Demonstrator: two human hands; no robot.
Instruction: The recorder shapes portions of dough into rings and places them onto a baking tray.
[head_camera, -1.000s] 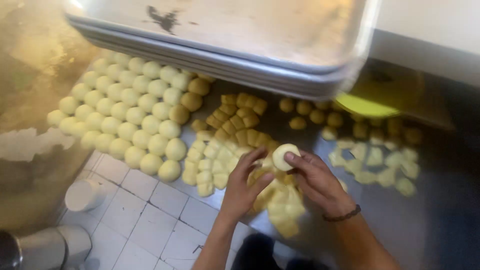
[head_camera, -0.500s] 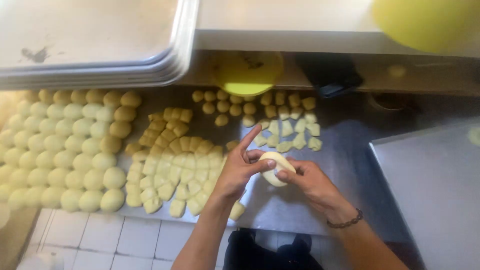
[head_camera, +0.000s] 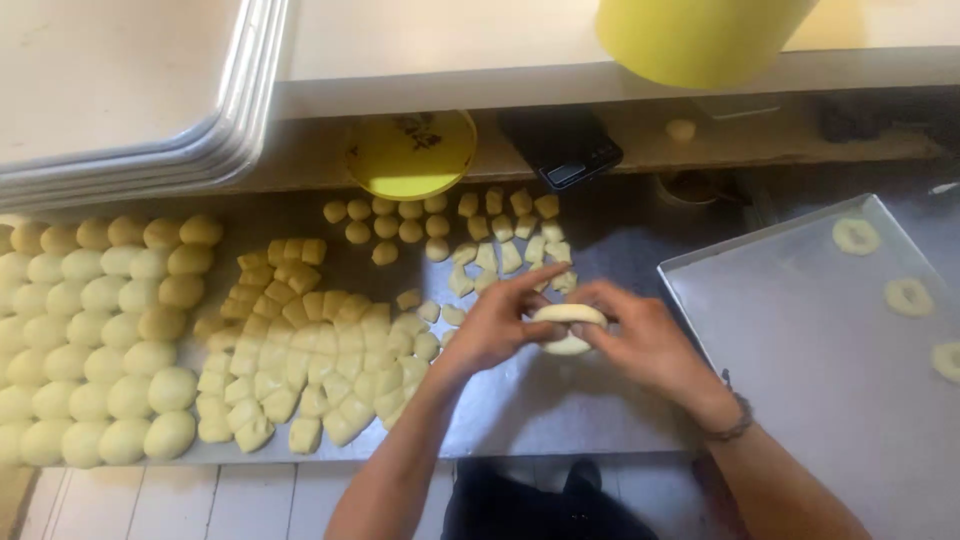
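Both forearms come up from the bottom edge and meet over the middle of the steel worktop. The left hand reaches in from the lower left, wrist nearly straight, with its fingers stretched forward over the top of a pale ring of dough and the thumb under it. The right hand comes in from the lower right, a dark band at its wrist, knuckles turned up, and its fingertips pinch the ring's right side. So both hands are closed on the one piece, holding it just above the worktop (whether it brushes the metal cannot be told).

To the left of the hands lies a crowded patch of cut dough chunks, and further left stand rows of round dough balls, packed touching one another. To the right a metal baking tray lies tilted to the view, with three shaped dough rings along its far right side, well apart from each other.

Beyond the hands lie smaller dough pieces, balls and wedges. Behind them, against the back, are a yellow bowl and a small black kitchen scale. Stacked trays fill the upper left.
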